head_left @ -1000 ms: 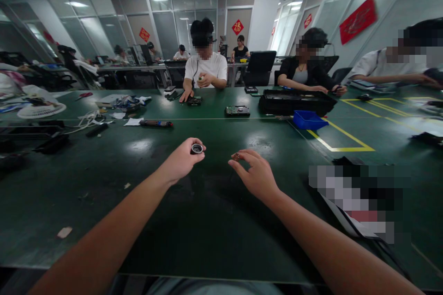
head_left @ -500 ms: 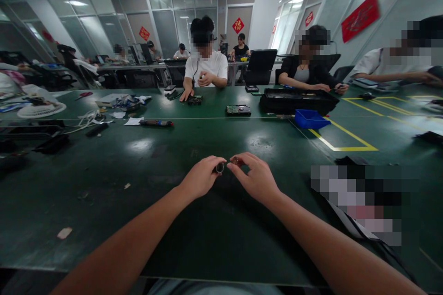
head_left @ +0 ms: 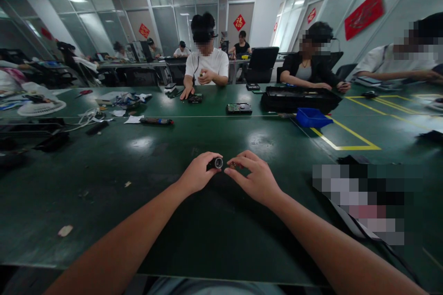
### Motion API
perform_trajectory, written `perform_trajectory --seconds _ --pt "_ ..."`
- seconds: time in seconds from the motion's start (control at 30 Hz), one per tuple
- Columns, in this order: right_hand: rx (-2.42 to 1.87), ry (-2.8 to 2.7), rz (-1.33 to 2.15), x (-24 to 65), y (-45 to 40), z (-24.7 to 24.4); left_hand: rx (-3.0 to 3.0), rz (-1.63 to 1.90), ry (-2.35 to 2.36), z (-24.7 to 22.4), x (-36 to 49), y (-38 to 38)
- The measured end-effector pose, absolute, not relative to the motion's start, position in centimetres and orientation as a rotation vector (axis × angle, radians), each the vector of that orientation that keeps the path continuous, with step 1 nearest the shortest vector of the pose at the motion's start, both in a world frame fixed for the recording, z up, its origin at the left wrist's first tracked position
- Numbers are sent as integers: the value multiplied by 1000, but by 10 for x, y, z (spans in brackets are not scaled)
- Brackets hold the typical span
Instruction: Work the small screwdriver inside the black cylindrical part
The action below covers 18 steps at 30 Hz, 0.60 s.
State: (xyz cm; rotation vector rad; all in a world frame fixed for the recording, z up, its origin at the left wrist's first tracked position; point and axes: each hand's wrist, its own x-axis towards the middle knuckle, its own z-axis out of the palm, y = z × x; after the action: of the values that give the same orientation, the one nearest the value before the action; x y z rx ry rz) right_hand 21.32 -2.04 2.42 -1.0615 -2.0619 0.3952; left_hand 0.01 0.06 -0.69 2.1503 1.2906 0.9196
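Note:
My left hand (head_left: 199, 173) is closed around a small dark cylinder (head_left: 218, 162) with a silvery ring at its open round end, which faces to the right and toward me. A short gap away, my right hand (head_left: 256, 176) pinches a small copper-coloured part (head_left: 233, 165) between thumb and fingers. That part is mostly covered by the fingers, so its kind cannot be made out. Both hands are held over the green tabletop (head_left: 221, 235), and the two pieces are apart.
Beyond my hands lie a circuit-board drive (head_left: 238, 109), a pen-shaped tool (head_left: 156, 121), a blue bin (head_left: 313, 118) and a long black case (head_left: 301, 99). Clutter and cables (head_left: 86, 119) are at the left. A blurred-out flat item (head_left: 358, 205) lies at the right. A co-worker (head_left: 206, 67) sits opposite.
My left hand has turned and shifted slightly left, so the cylinder's round end shows more fully. The gap between the hands has widened a little; my right fingers have spread somewhat.

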Motion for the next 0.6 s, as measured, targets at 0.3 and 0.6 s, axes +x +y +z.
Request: perform_trajectory --seconds 0.3,0.6 --pt "-1146 -1723 659 215 -21 25 2155 877 1298 -3 0 -2" --pt "-1078 -1524 819 219 -18 22 2164 876 1297 -2 0 -3"
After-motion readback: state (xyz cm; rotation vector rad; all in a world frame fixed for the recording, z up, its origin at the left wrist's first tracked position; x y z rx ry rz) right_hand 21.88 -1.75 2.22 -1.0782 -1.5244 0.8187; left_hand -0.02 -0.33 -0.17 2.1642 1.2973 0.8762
